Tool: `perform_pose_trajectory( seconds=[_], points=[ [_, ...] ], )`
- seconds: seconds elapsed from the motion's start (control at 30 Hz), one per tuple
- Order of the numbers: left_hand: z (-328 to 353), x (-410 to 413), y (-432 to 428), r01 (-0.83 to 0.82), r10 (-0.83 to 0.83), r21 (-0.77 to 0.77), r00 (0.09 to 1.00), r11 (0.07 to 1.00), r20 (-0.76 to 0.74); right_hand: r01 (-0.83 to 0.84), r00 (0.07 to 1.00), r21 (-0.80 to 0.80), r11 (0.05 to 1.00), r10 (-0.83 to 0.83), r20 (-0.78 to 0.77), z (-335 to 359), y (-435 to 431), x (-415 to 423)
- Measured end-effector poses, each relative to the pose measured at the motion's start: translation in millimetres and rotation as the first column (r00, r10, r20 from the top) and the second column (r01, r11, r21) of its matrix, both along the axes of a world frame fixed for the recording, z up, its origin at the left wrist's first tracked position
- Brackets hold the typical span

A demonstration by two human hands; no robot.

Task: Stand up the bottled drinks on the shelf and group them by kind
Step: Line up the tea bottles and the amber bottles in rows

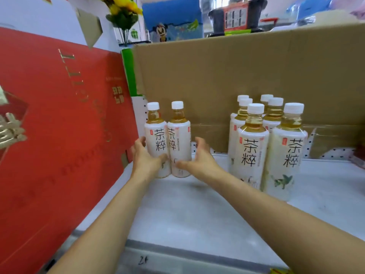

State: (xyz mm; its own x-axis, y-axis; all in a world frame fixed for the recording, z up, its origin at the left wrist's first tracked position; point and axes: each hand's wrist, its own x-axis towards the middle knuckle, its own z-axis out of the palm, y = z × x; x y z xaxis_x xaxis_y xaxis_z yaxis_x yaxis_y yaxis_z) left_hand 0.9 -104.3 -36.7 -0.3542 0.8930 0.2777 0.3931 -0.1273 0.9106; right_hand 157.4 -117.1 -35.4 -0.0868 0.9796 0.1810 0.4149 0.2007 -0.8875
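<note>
The left hand (146, 159) holds the outer bottle (158, 139) low on its body, with the fingers wrapped round its left side and the thumb across the front of the label. The right hand (200, 158) is spread wide and cupped. Its thumb lies at the lower front of the inner bottle (180, 139), and its fingers stand off that bottle's right side with a gap showing. Whether the thumb truly presses cannot be told.

Both bottles stand upright on the white shelf (187, 210), caps up and touching each other, just beside the red carton (59, 125) on the left. The group of six bottles (250, 151) stands upright, well apart to the right, with bare shelf between. It lies on the right hand's side, so any move to join the pair to it would probably run rightward.

The pair's tea looks a deeper amber than the group's, which suggests a different kind. The hands cover the lower labels, so this stays uncertain. The group's rear bottles show only caps and necks. Behind everything stands a cardboard sheet (237, 76), with blurred yellow flowers (122, 8) beyond it.
</note>
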Motion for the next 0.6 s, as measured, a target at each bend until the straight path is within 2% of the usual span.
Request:
perform_pose_trajectory(
  seconds=[0.1,0.23,0.43,0.6],
  points=[
    [-4,-13,18,0.091,-0.091,-0.052,0.996,0.995,0.005,0.04,0.992,-0.096,0.995,-0.051,-0.117,-10,32,-23],
    [-7,-20,28,0.109,-0.109,-0.014,0.993,0.994,-0.031,0.133,0.967,-0.002,0.991,-0.13,-0.219,-12,33,-36],
    [-8,-14,-19,0.248,-0.247,0.026,0.969,0.968,-0.027,0.017,0.987,0.013,1.0,-0.015,-0.159,-3,-16,-3],
    [-10,21,-76,0.383,-0.382,0.035,0.924,0.923,-0.017,-0.058,0.99,0.033,0.998,0.061,-0.125,-10,-82,68]
  ],
)
